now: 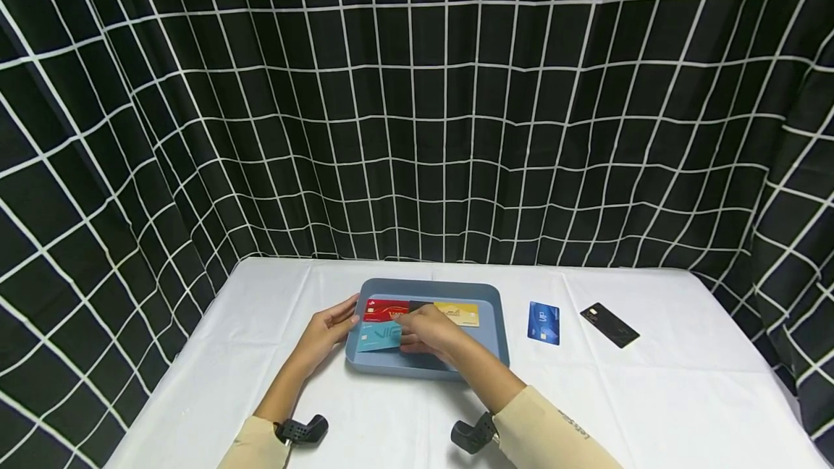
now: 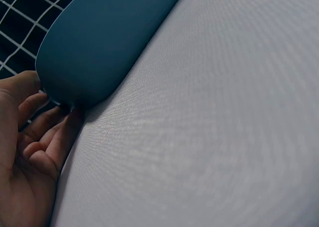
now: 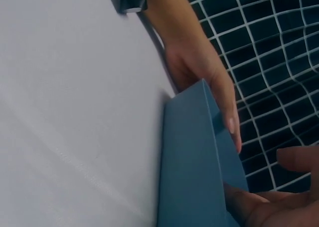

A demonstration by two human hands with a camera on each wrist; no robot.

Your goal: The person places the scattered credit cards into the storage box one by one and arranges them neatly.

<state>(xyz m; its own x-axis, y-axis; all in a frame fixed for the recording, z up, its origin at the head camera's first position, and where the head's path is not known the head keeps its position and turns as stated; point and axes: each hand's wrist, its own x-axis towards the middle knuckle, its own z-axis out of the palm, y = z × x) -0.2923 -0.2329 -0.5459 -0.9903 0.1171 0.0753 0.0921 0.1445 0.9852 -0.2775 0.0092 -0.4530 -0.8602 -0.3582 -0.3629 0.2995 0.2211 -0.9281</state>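
Observation:
A blue-grey tray (image 1: 430, 365) sits on the white table. My left hand (image 1: 328, 330) holds its left end; in the left wrist view the thumb and curled fingers meet the tray's rounded corner. Inside, my right hand (image 1: 433, 333) reaches over the cards, its thumb apart from the fingers in the right wrist view. Beside its fingertips lies a teal VIP card (image 1: 378, 337), whose right end the hand hides. Above that lie a red card (image 1: 384, 309), a mostly covered dark card (image 1: 420, 305) and a gold card (image 1: 465, 313).
Right of the tray lie a blue VIP card (image 1: 544, 323) and a black card (image 1: 609, 324), set at an angle. A black curtain with a white grid (image 1: 456, 129) hangs behind and at the sides of the white-covered table (image 1: 651, 396).

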